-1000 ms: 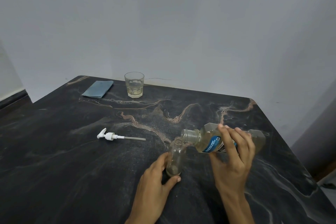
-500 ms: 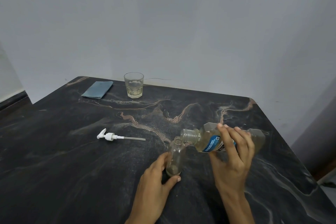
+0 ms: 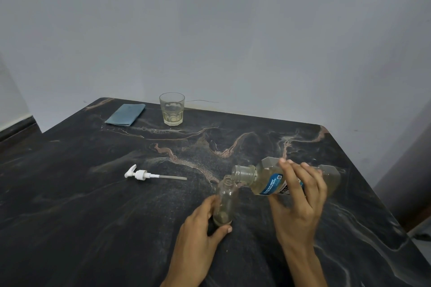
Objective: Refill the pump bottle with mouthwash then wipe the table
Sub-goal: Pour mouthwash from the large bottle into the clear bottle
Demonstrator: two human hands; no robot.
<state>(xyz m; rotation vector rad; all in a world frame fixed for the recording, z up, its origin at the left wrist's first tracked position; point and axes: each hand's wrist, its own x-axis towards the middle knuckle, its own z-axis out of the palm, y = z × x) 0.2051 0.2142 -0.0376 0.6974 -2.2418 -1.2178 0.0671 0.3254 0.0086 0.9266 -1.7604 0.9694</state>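
Right hand (image 3: 299, 196): grip wrapped around the body of the mouthwash bottle (image 3: 275, 182), fingers over the label, holding it tipped nearly level with its open mouth just above the neck of the pump bottle (image 3: 225, 200). Left hand (image 3: 200, 228): grip closed around the lower part of the pump bottle, thumb across its base, steadying it on the tabletop (image 3: 70, 216) with a slight lean towards the pour. A shallow layer of pale liquid lies in its bottom; filling appears barely begun. Pouring well here calls for raising the tilt gradually, keeping mouth over neck, since the opening is narrow and spillage likely. Both wrists enter from the near edge, the right forearm rising steeply. The pump head (image 3: 140, 174) lies apart to the left; the blue cloth (image 3: 126, 114) and a glass (image 3: 172, 109) stand near the far edge.
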